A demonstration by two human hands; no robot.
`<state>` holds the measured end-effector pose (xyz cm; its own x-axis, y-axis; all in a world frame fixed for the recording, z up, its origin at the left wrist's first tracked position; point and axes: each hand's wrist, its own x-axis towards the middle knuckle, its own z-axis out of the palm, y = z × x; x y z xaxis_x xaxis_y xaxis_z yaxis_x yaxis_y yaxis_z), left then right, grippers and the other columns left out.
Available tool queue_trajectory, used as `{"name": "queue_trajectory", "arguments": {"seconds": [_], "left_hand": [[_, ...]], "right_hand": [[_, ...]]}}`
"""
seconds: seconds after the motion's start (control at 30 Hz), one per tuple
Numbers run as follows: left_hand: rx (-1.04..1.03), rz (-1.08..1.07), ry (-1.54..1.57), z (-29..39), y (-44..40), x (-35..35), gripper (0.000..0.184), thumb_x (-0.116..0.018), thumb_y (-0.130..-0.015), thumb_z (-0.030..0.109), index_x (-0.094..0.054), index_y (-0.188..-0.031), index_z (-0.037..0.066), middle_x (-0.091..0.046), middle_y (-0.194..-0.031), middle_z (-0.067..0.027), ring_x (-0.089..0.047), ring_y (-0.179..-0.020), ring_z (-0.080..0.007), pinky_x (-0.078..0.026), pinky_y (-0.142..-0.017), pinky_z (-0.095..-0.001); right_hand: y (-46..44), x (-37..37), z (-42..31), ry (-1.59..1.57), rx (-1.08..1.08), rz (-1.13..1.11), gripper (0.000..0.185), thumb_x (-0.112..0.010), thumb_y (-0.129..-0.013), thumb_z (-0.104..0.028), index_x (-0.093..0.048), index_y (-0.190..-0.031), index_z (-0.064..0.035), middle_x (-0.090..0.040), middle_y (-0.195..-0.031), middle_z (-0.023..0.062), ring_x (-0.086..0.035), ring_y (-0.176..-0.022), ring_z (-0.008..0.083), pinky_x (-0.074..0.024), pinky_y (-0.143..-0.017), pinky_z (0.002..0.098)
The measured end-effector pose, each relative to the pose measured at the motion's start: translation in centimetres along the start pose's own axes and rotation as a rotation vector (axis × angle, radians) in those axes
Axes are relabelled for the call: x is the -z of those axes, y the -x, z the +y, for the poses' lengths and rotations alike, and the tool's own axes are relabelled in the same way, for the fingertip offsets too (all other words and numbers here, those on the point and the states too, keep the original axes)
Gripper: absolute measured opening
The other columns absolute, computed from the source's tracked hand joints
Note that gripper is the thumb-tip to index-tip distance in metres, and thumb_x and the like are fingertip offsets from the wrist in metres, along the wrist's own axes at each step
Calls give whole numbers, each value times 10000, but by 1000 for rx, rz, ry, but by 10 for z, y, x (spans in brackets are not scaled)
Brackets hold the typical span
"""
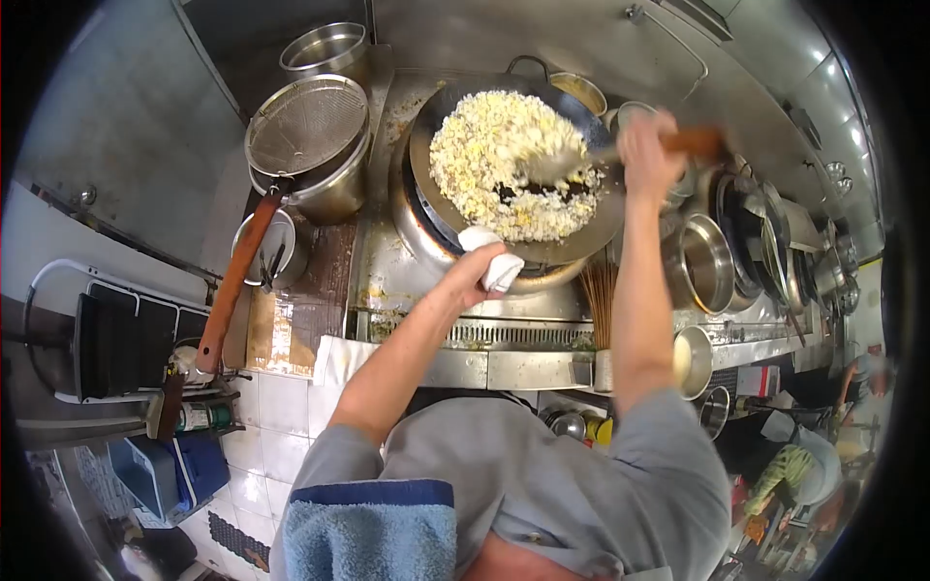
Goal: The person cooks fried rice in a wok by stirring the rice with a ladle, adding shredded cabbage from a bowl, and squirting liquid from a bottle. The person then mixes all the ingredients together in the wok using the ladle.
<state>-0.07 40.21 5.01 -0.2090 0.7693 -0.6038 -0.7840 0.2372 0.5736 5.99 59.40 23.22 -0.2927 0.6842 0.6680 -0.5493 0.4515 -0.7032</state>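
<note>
A large dark wok sits on the round burner, with white and yellow bits of food, like rice with egg, spread inside it. My left hand is closed round a folded white cloth at the wok's near rim. Over the wok's right side, my right hand grips a ladle by its brown wooden handle. The ladle's metal head is in the food and blurred by motion.
A wire strainer with a long wooden handle rests on a pot at the left. Bamboo sticks stand upright near my right forearm. Metal bowls are on the right. A person is at the lower right.
</note>
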Motion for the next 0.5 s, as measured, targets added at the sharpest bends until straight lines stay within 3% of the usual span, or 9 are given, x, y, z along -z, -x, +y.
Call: {"name": "queue_trajectory", "arguments": {"seconds": [0.03,0.1,0.2,0.23,0.3,0.4,0.47,0.5], "left_hand": [[16,-1,-12,0,-2,1,162,-538,-824,309,-566,-914,177,-618,-789,13,-583,-703,-120,-461,-544,-308],[43,38,-17,1,5,-5,150,-530,-823,313,-545,-900,184,-605,-774,17,-578,-682,-130,-445,-545,-301],[60,39,-9,7,6,-3,173,-532,-825,311,-535,-932,174,-599,-802,-2,-585,-710,-159,-485,-603,-334],[63,53,1,7,4,-3,186,-536,-825,314,-536,-940,168,-598,-818,-8,-586,-724,-168,-498,-627,-351],[75,59,52,4,4,-4,221,-561,-820,305,-538,-969,144,-589,-878,-28,-587,-783,-209,-523,-714,-411],[176,34,75,13,10,-6,198,-579,-807,238,-534,-964,125,-584,-874,-54,-584,-803,-234,-526,-687,-406],[-6,-60,120,0,-24,8,188,-571,-810,212,-523,-958,107,-579,-852,-70,-582,-775,-215,-521,-635,-394],[-99,71,156,-10,-17,-5,166,-561,-816,196,-510,-939,97,-576,-813,-75,-579,-704,-201,-503,-575,-380]], "right_hand": [[-44,9,22,-21,27,28,291,-584,-763,20,-382,-596,-105,-334,-473,-28,-296,-342,78,-213,-335,245],[-87,-16,-31,-169,23,-10,266,-568,-743,25,-384,-591,-93,-328,-465,-29,-289,-343,79,-204,-346,239],[-107,-10,-37,-185,68,12,255,-567,-739,23,-386,-592,-81,-325,-465,-23,-296,-344,81,-212,-342,249],[-90,-22,-8,-81,15,211,237,-565,-745,9,-400,-597,-75,-322,-466,-31,-296,-342,80,-217,-339,253],[-93,-26,34,-285,-166,204,213,-564,-730,42,-425,-629,-84,-333,-461,-48,-292,-329,71,-207,-324,236],[-98,-29,-13,-275,-341,-62,250,-580,-700,20,-399,-564,-85,-394,-462,-12,-367,-335,90,-264,-336,248],[-43,-40,-48,-162,-291,16,229,-582,-698,-8,-416,-557,-77,-410,-458,0,-385,-339,94,-278,-344,251],[-19,-42,-55,-98,-269,64,221,-583,-697,-22,-424,-553,-73,-418,-457,6,-394,-340,96,-285,-348,253]]}}
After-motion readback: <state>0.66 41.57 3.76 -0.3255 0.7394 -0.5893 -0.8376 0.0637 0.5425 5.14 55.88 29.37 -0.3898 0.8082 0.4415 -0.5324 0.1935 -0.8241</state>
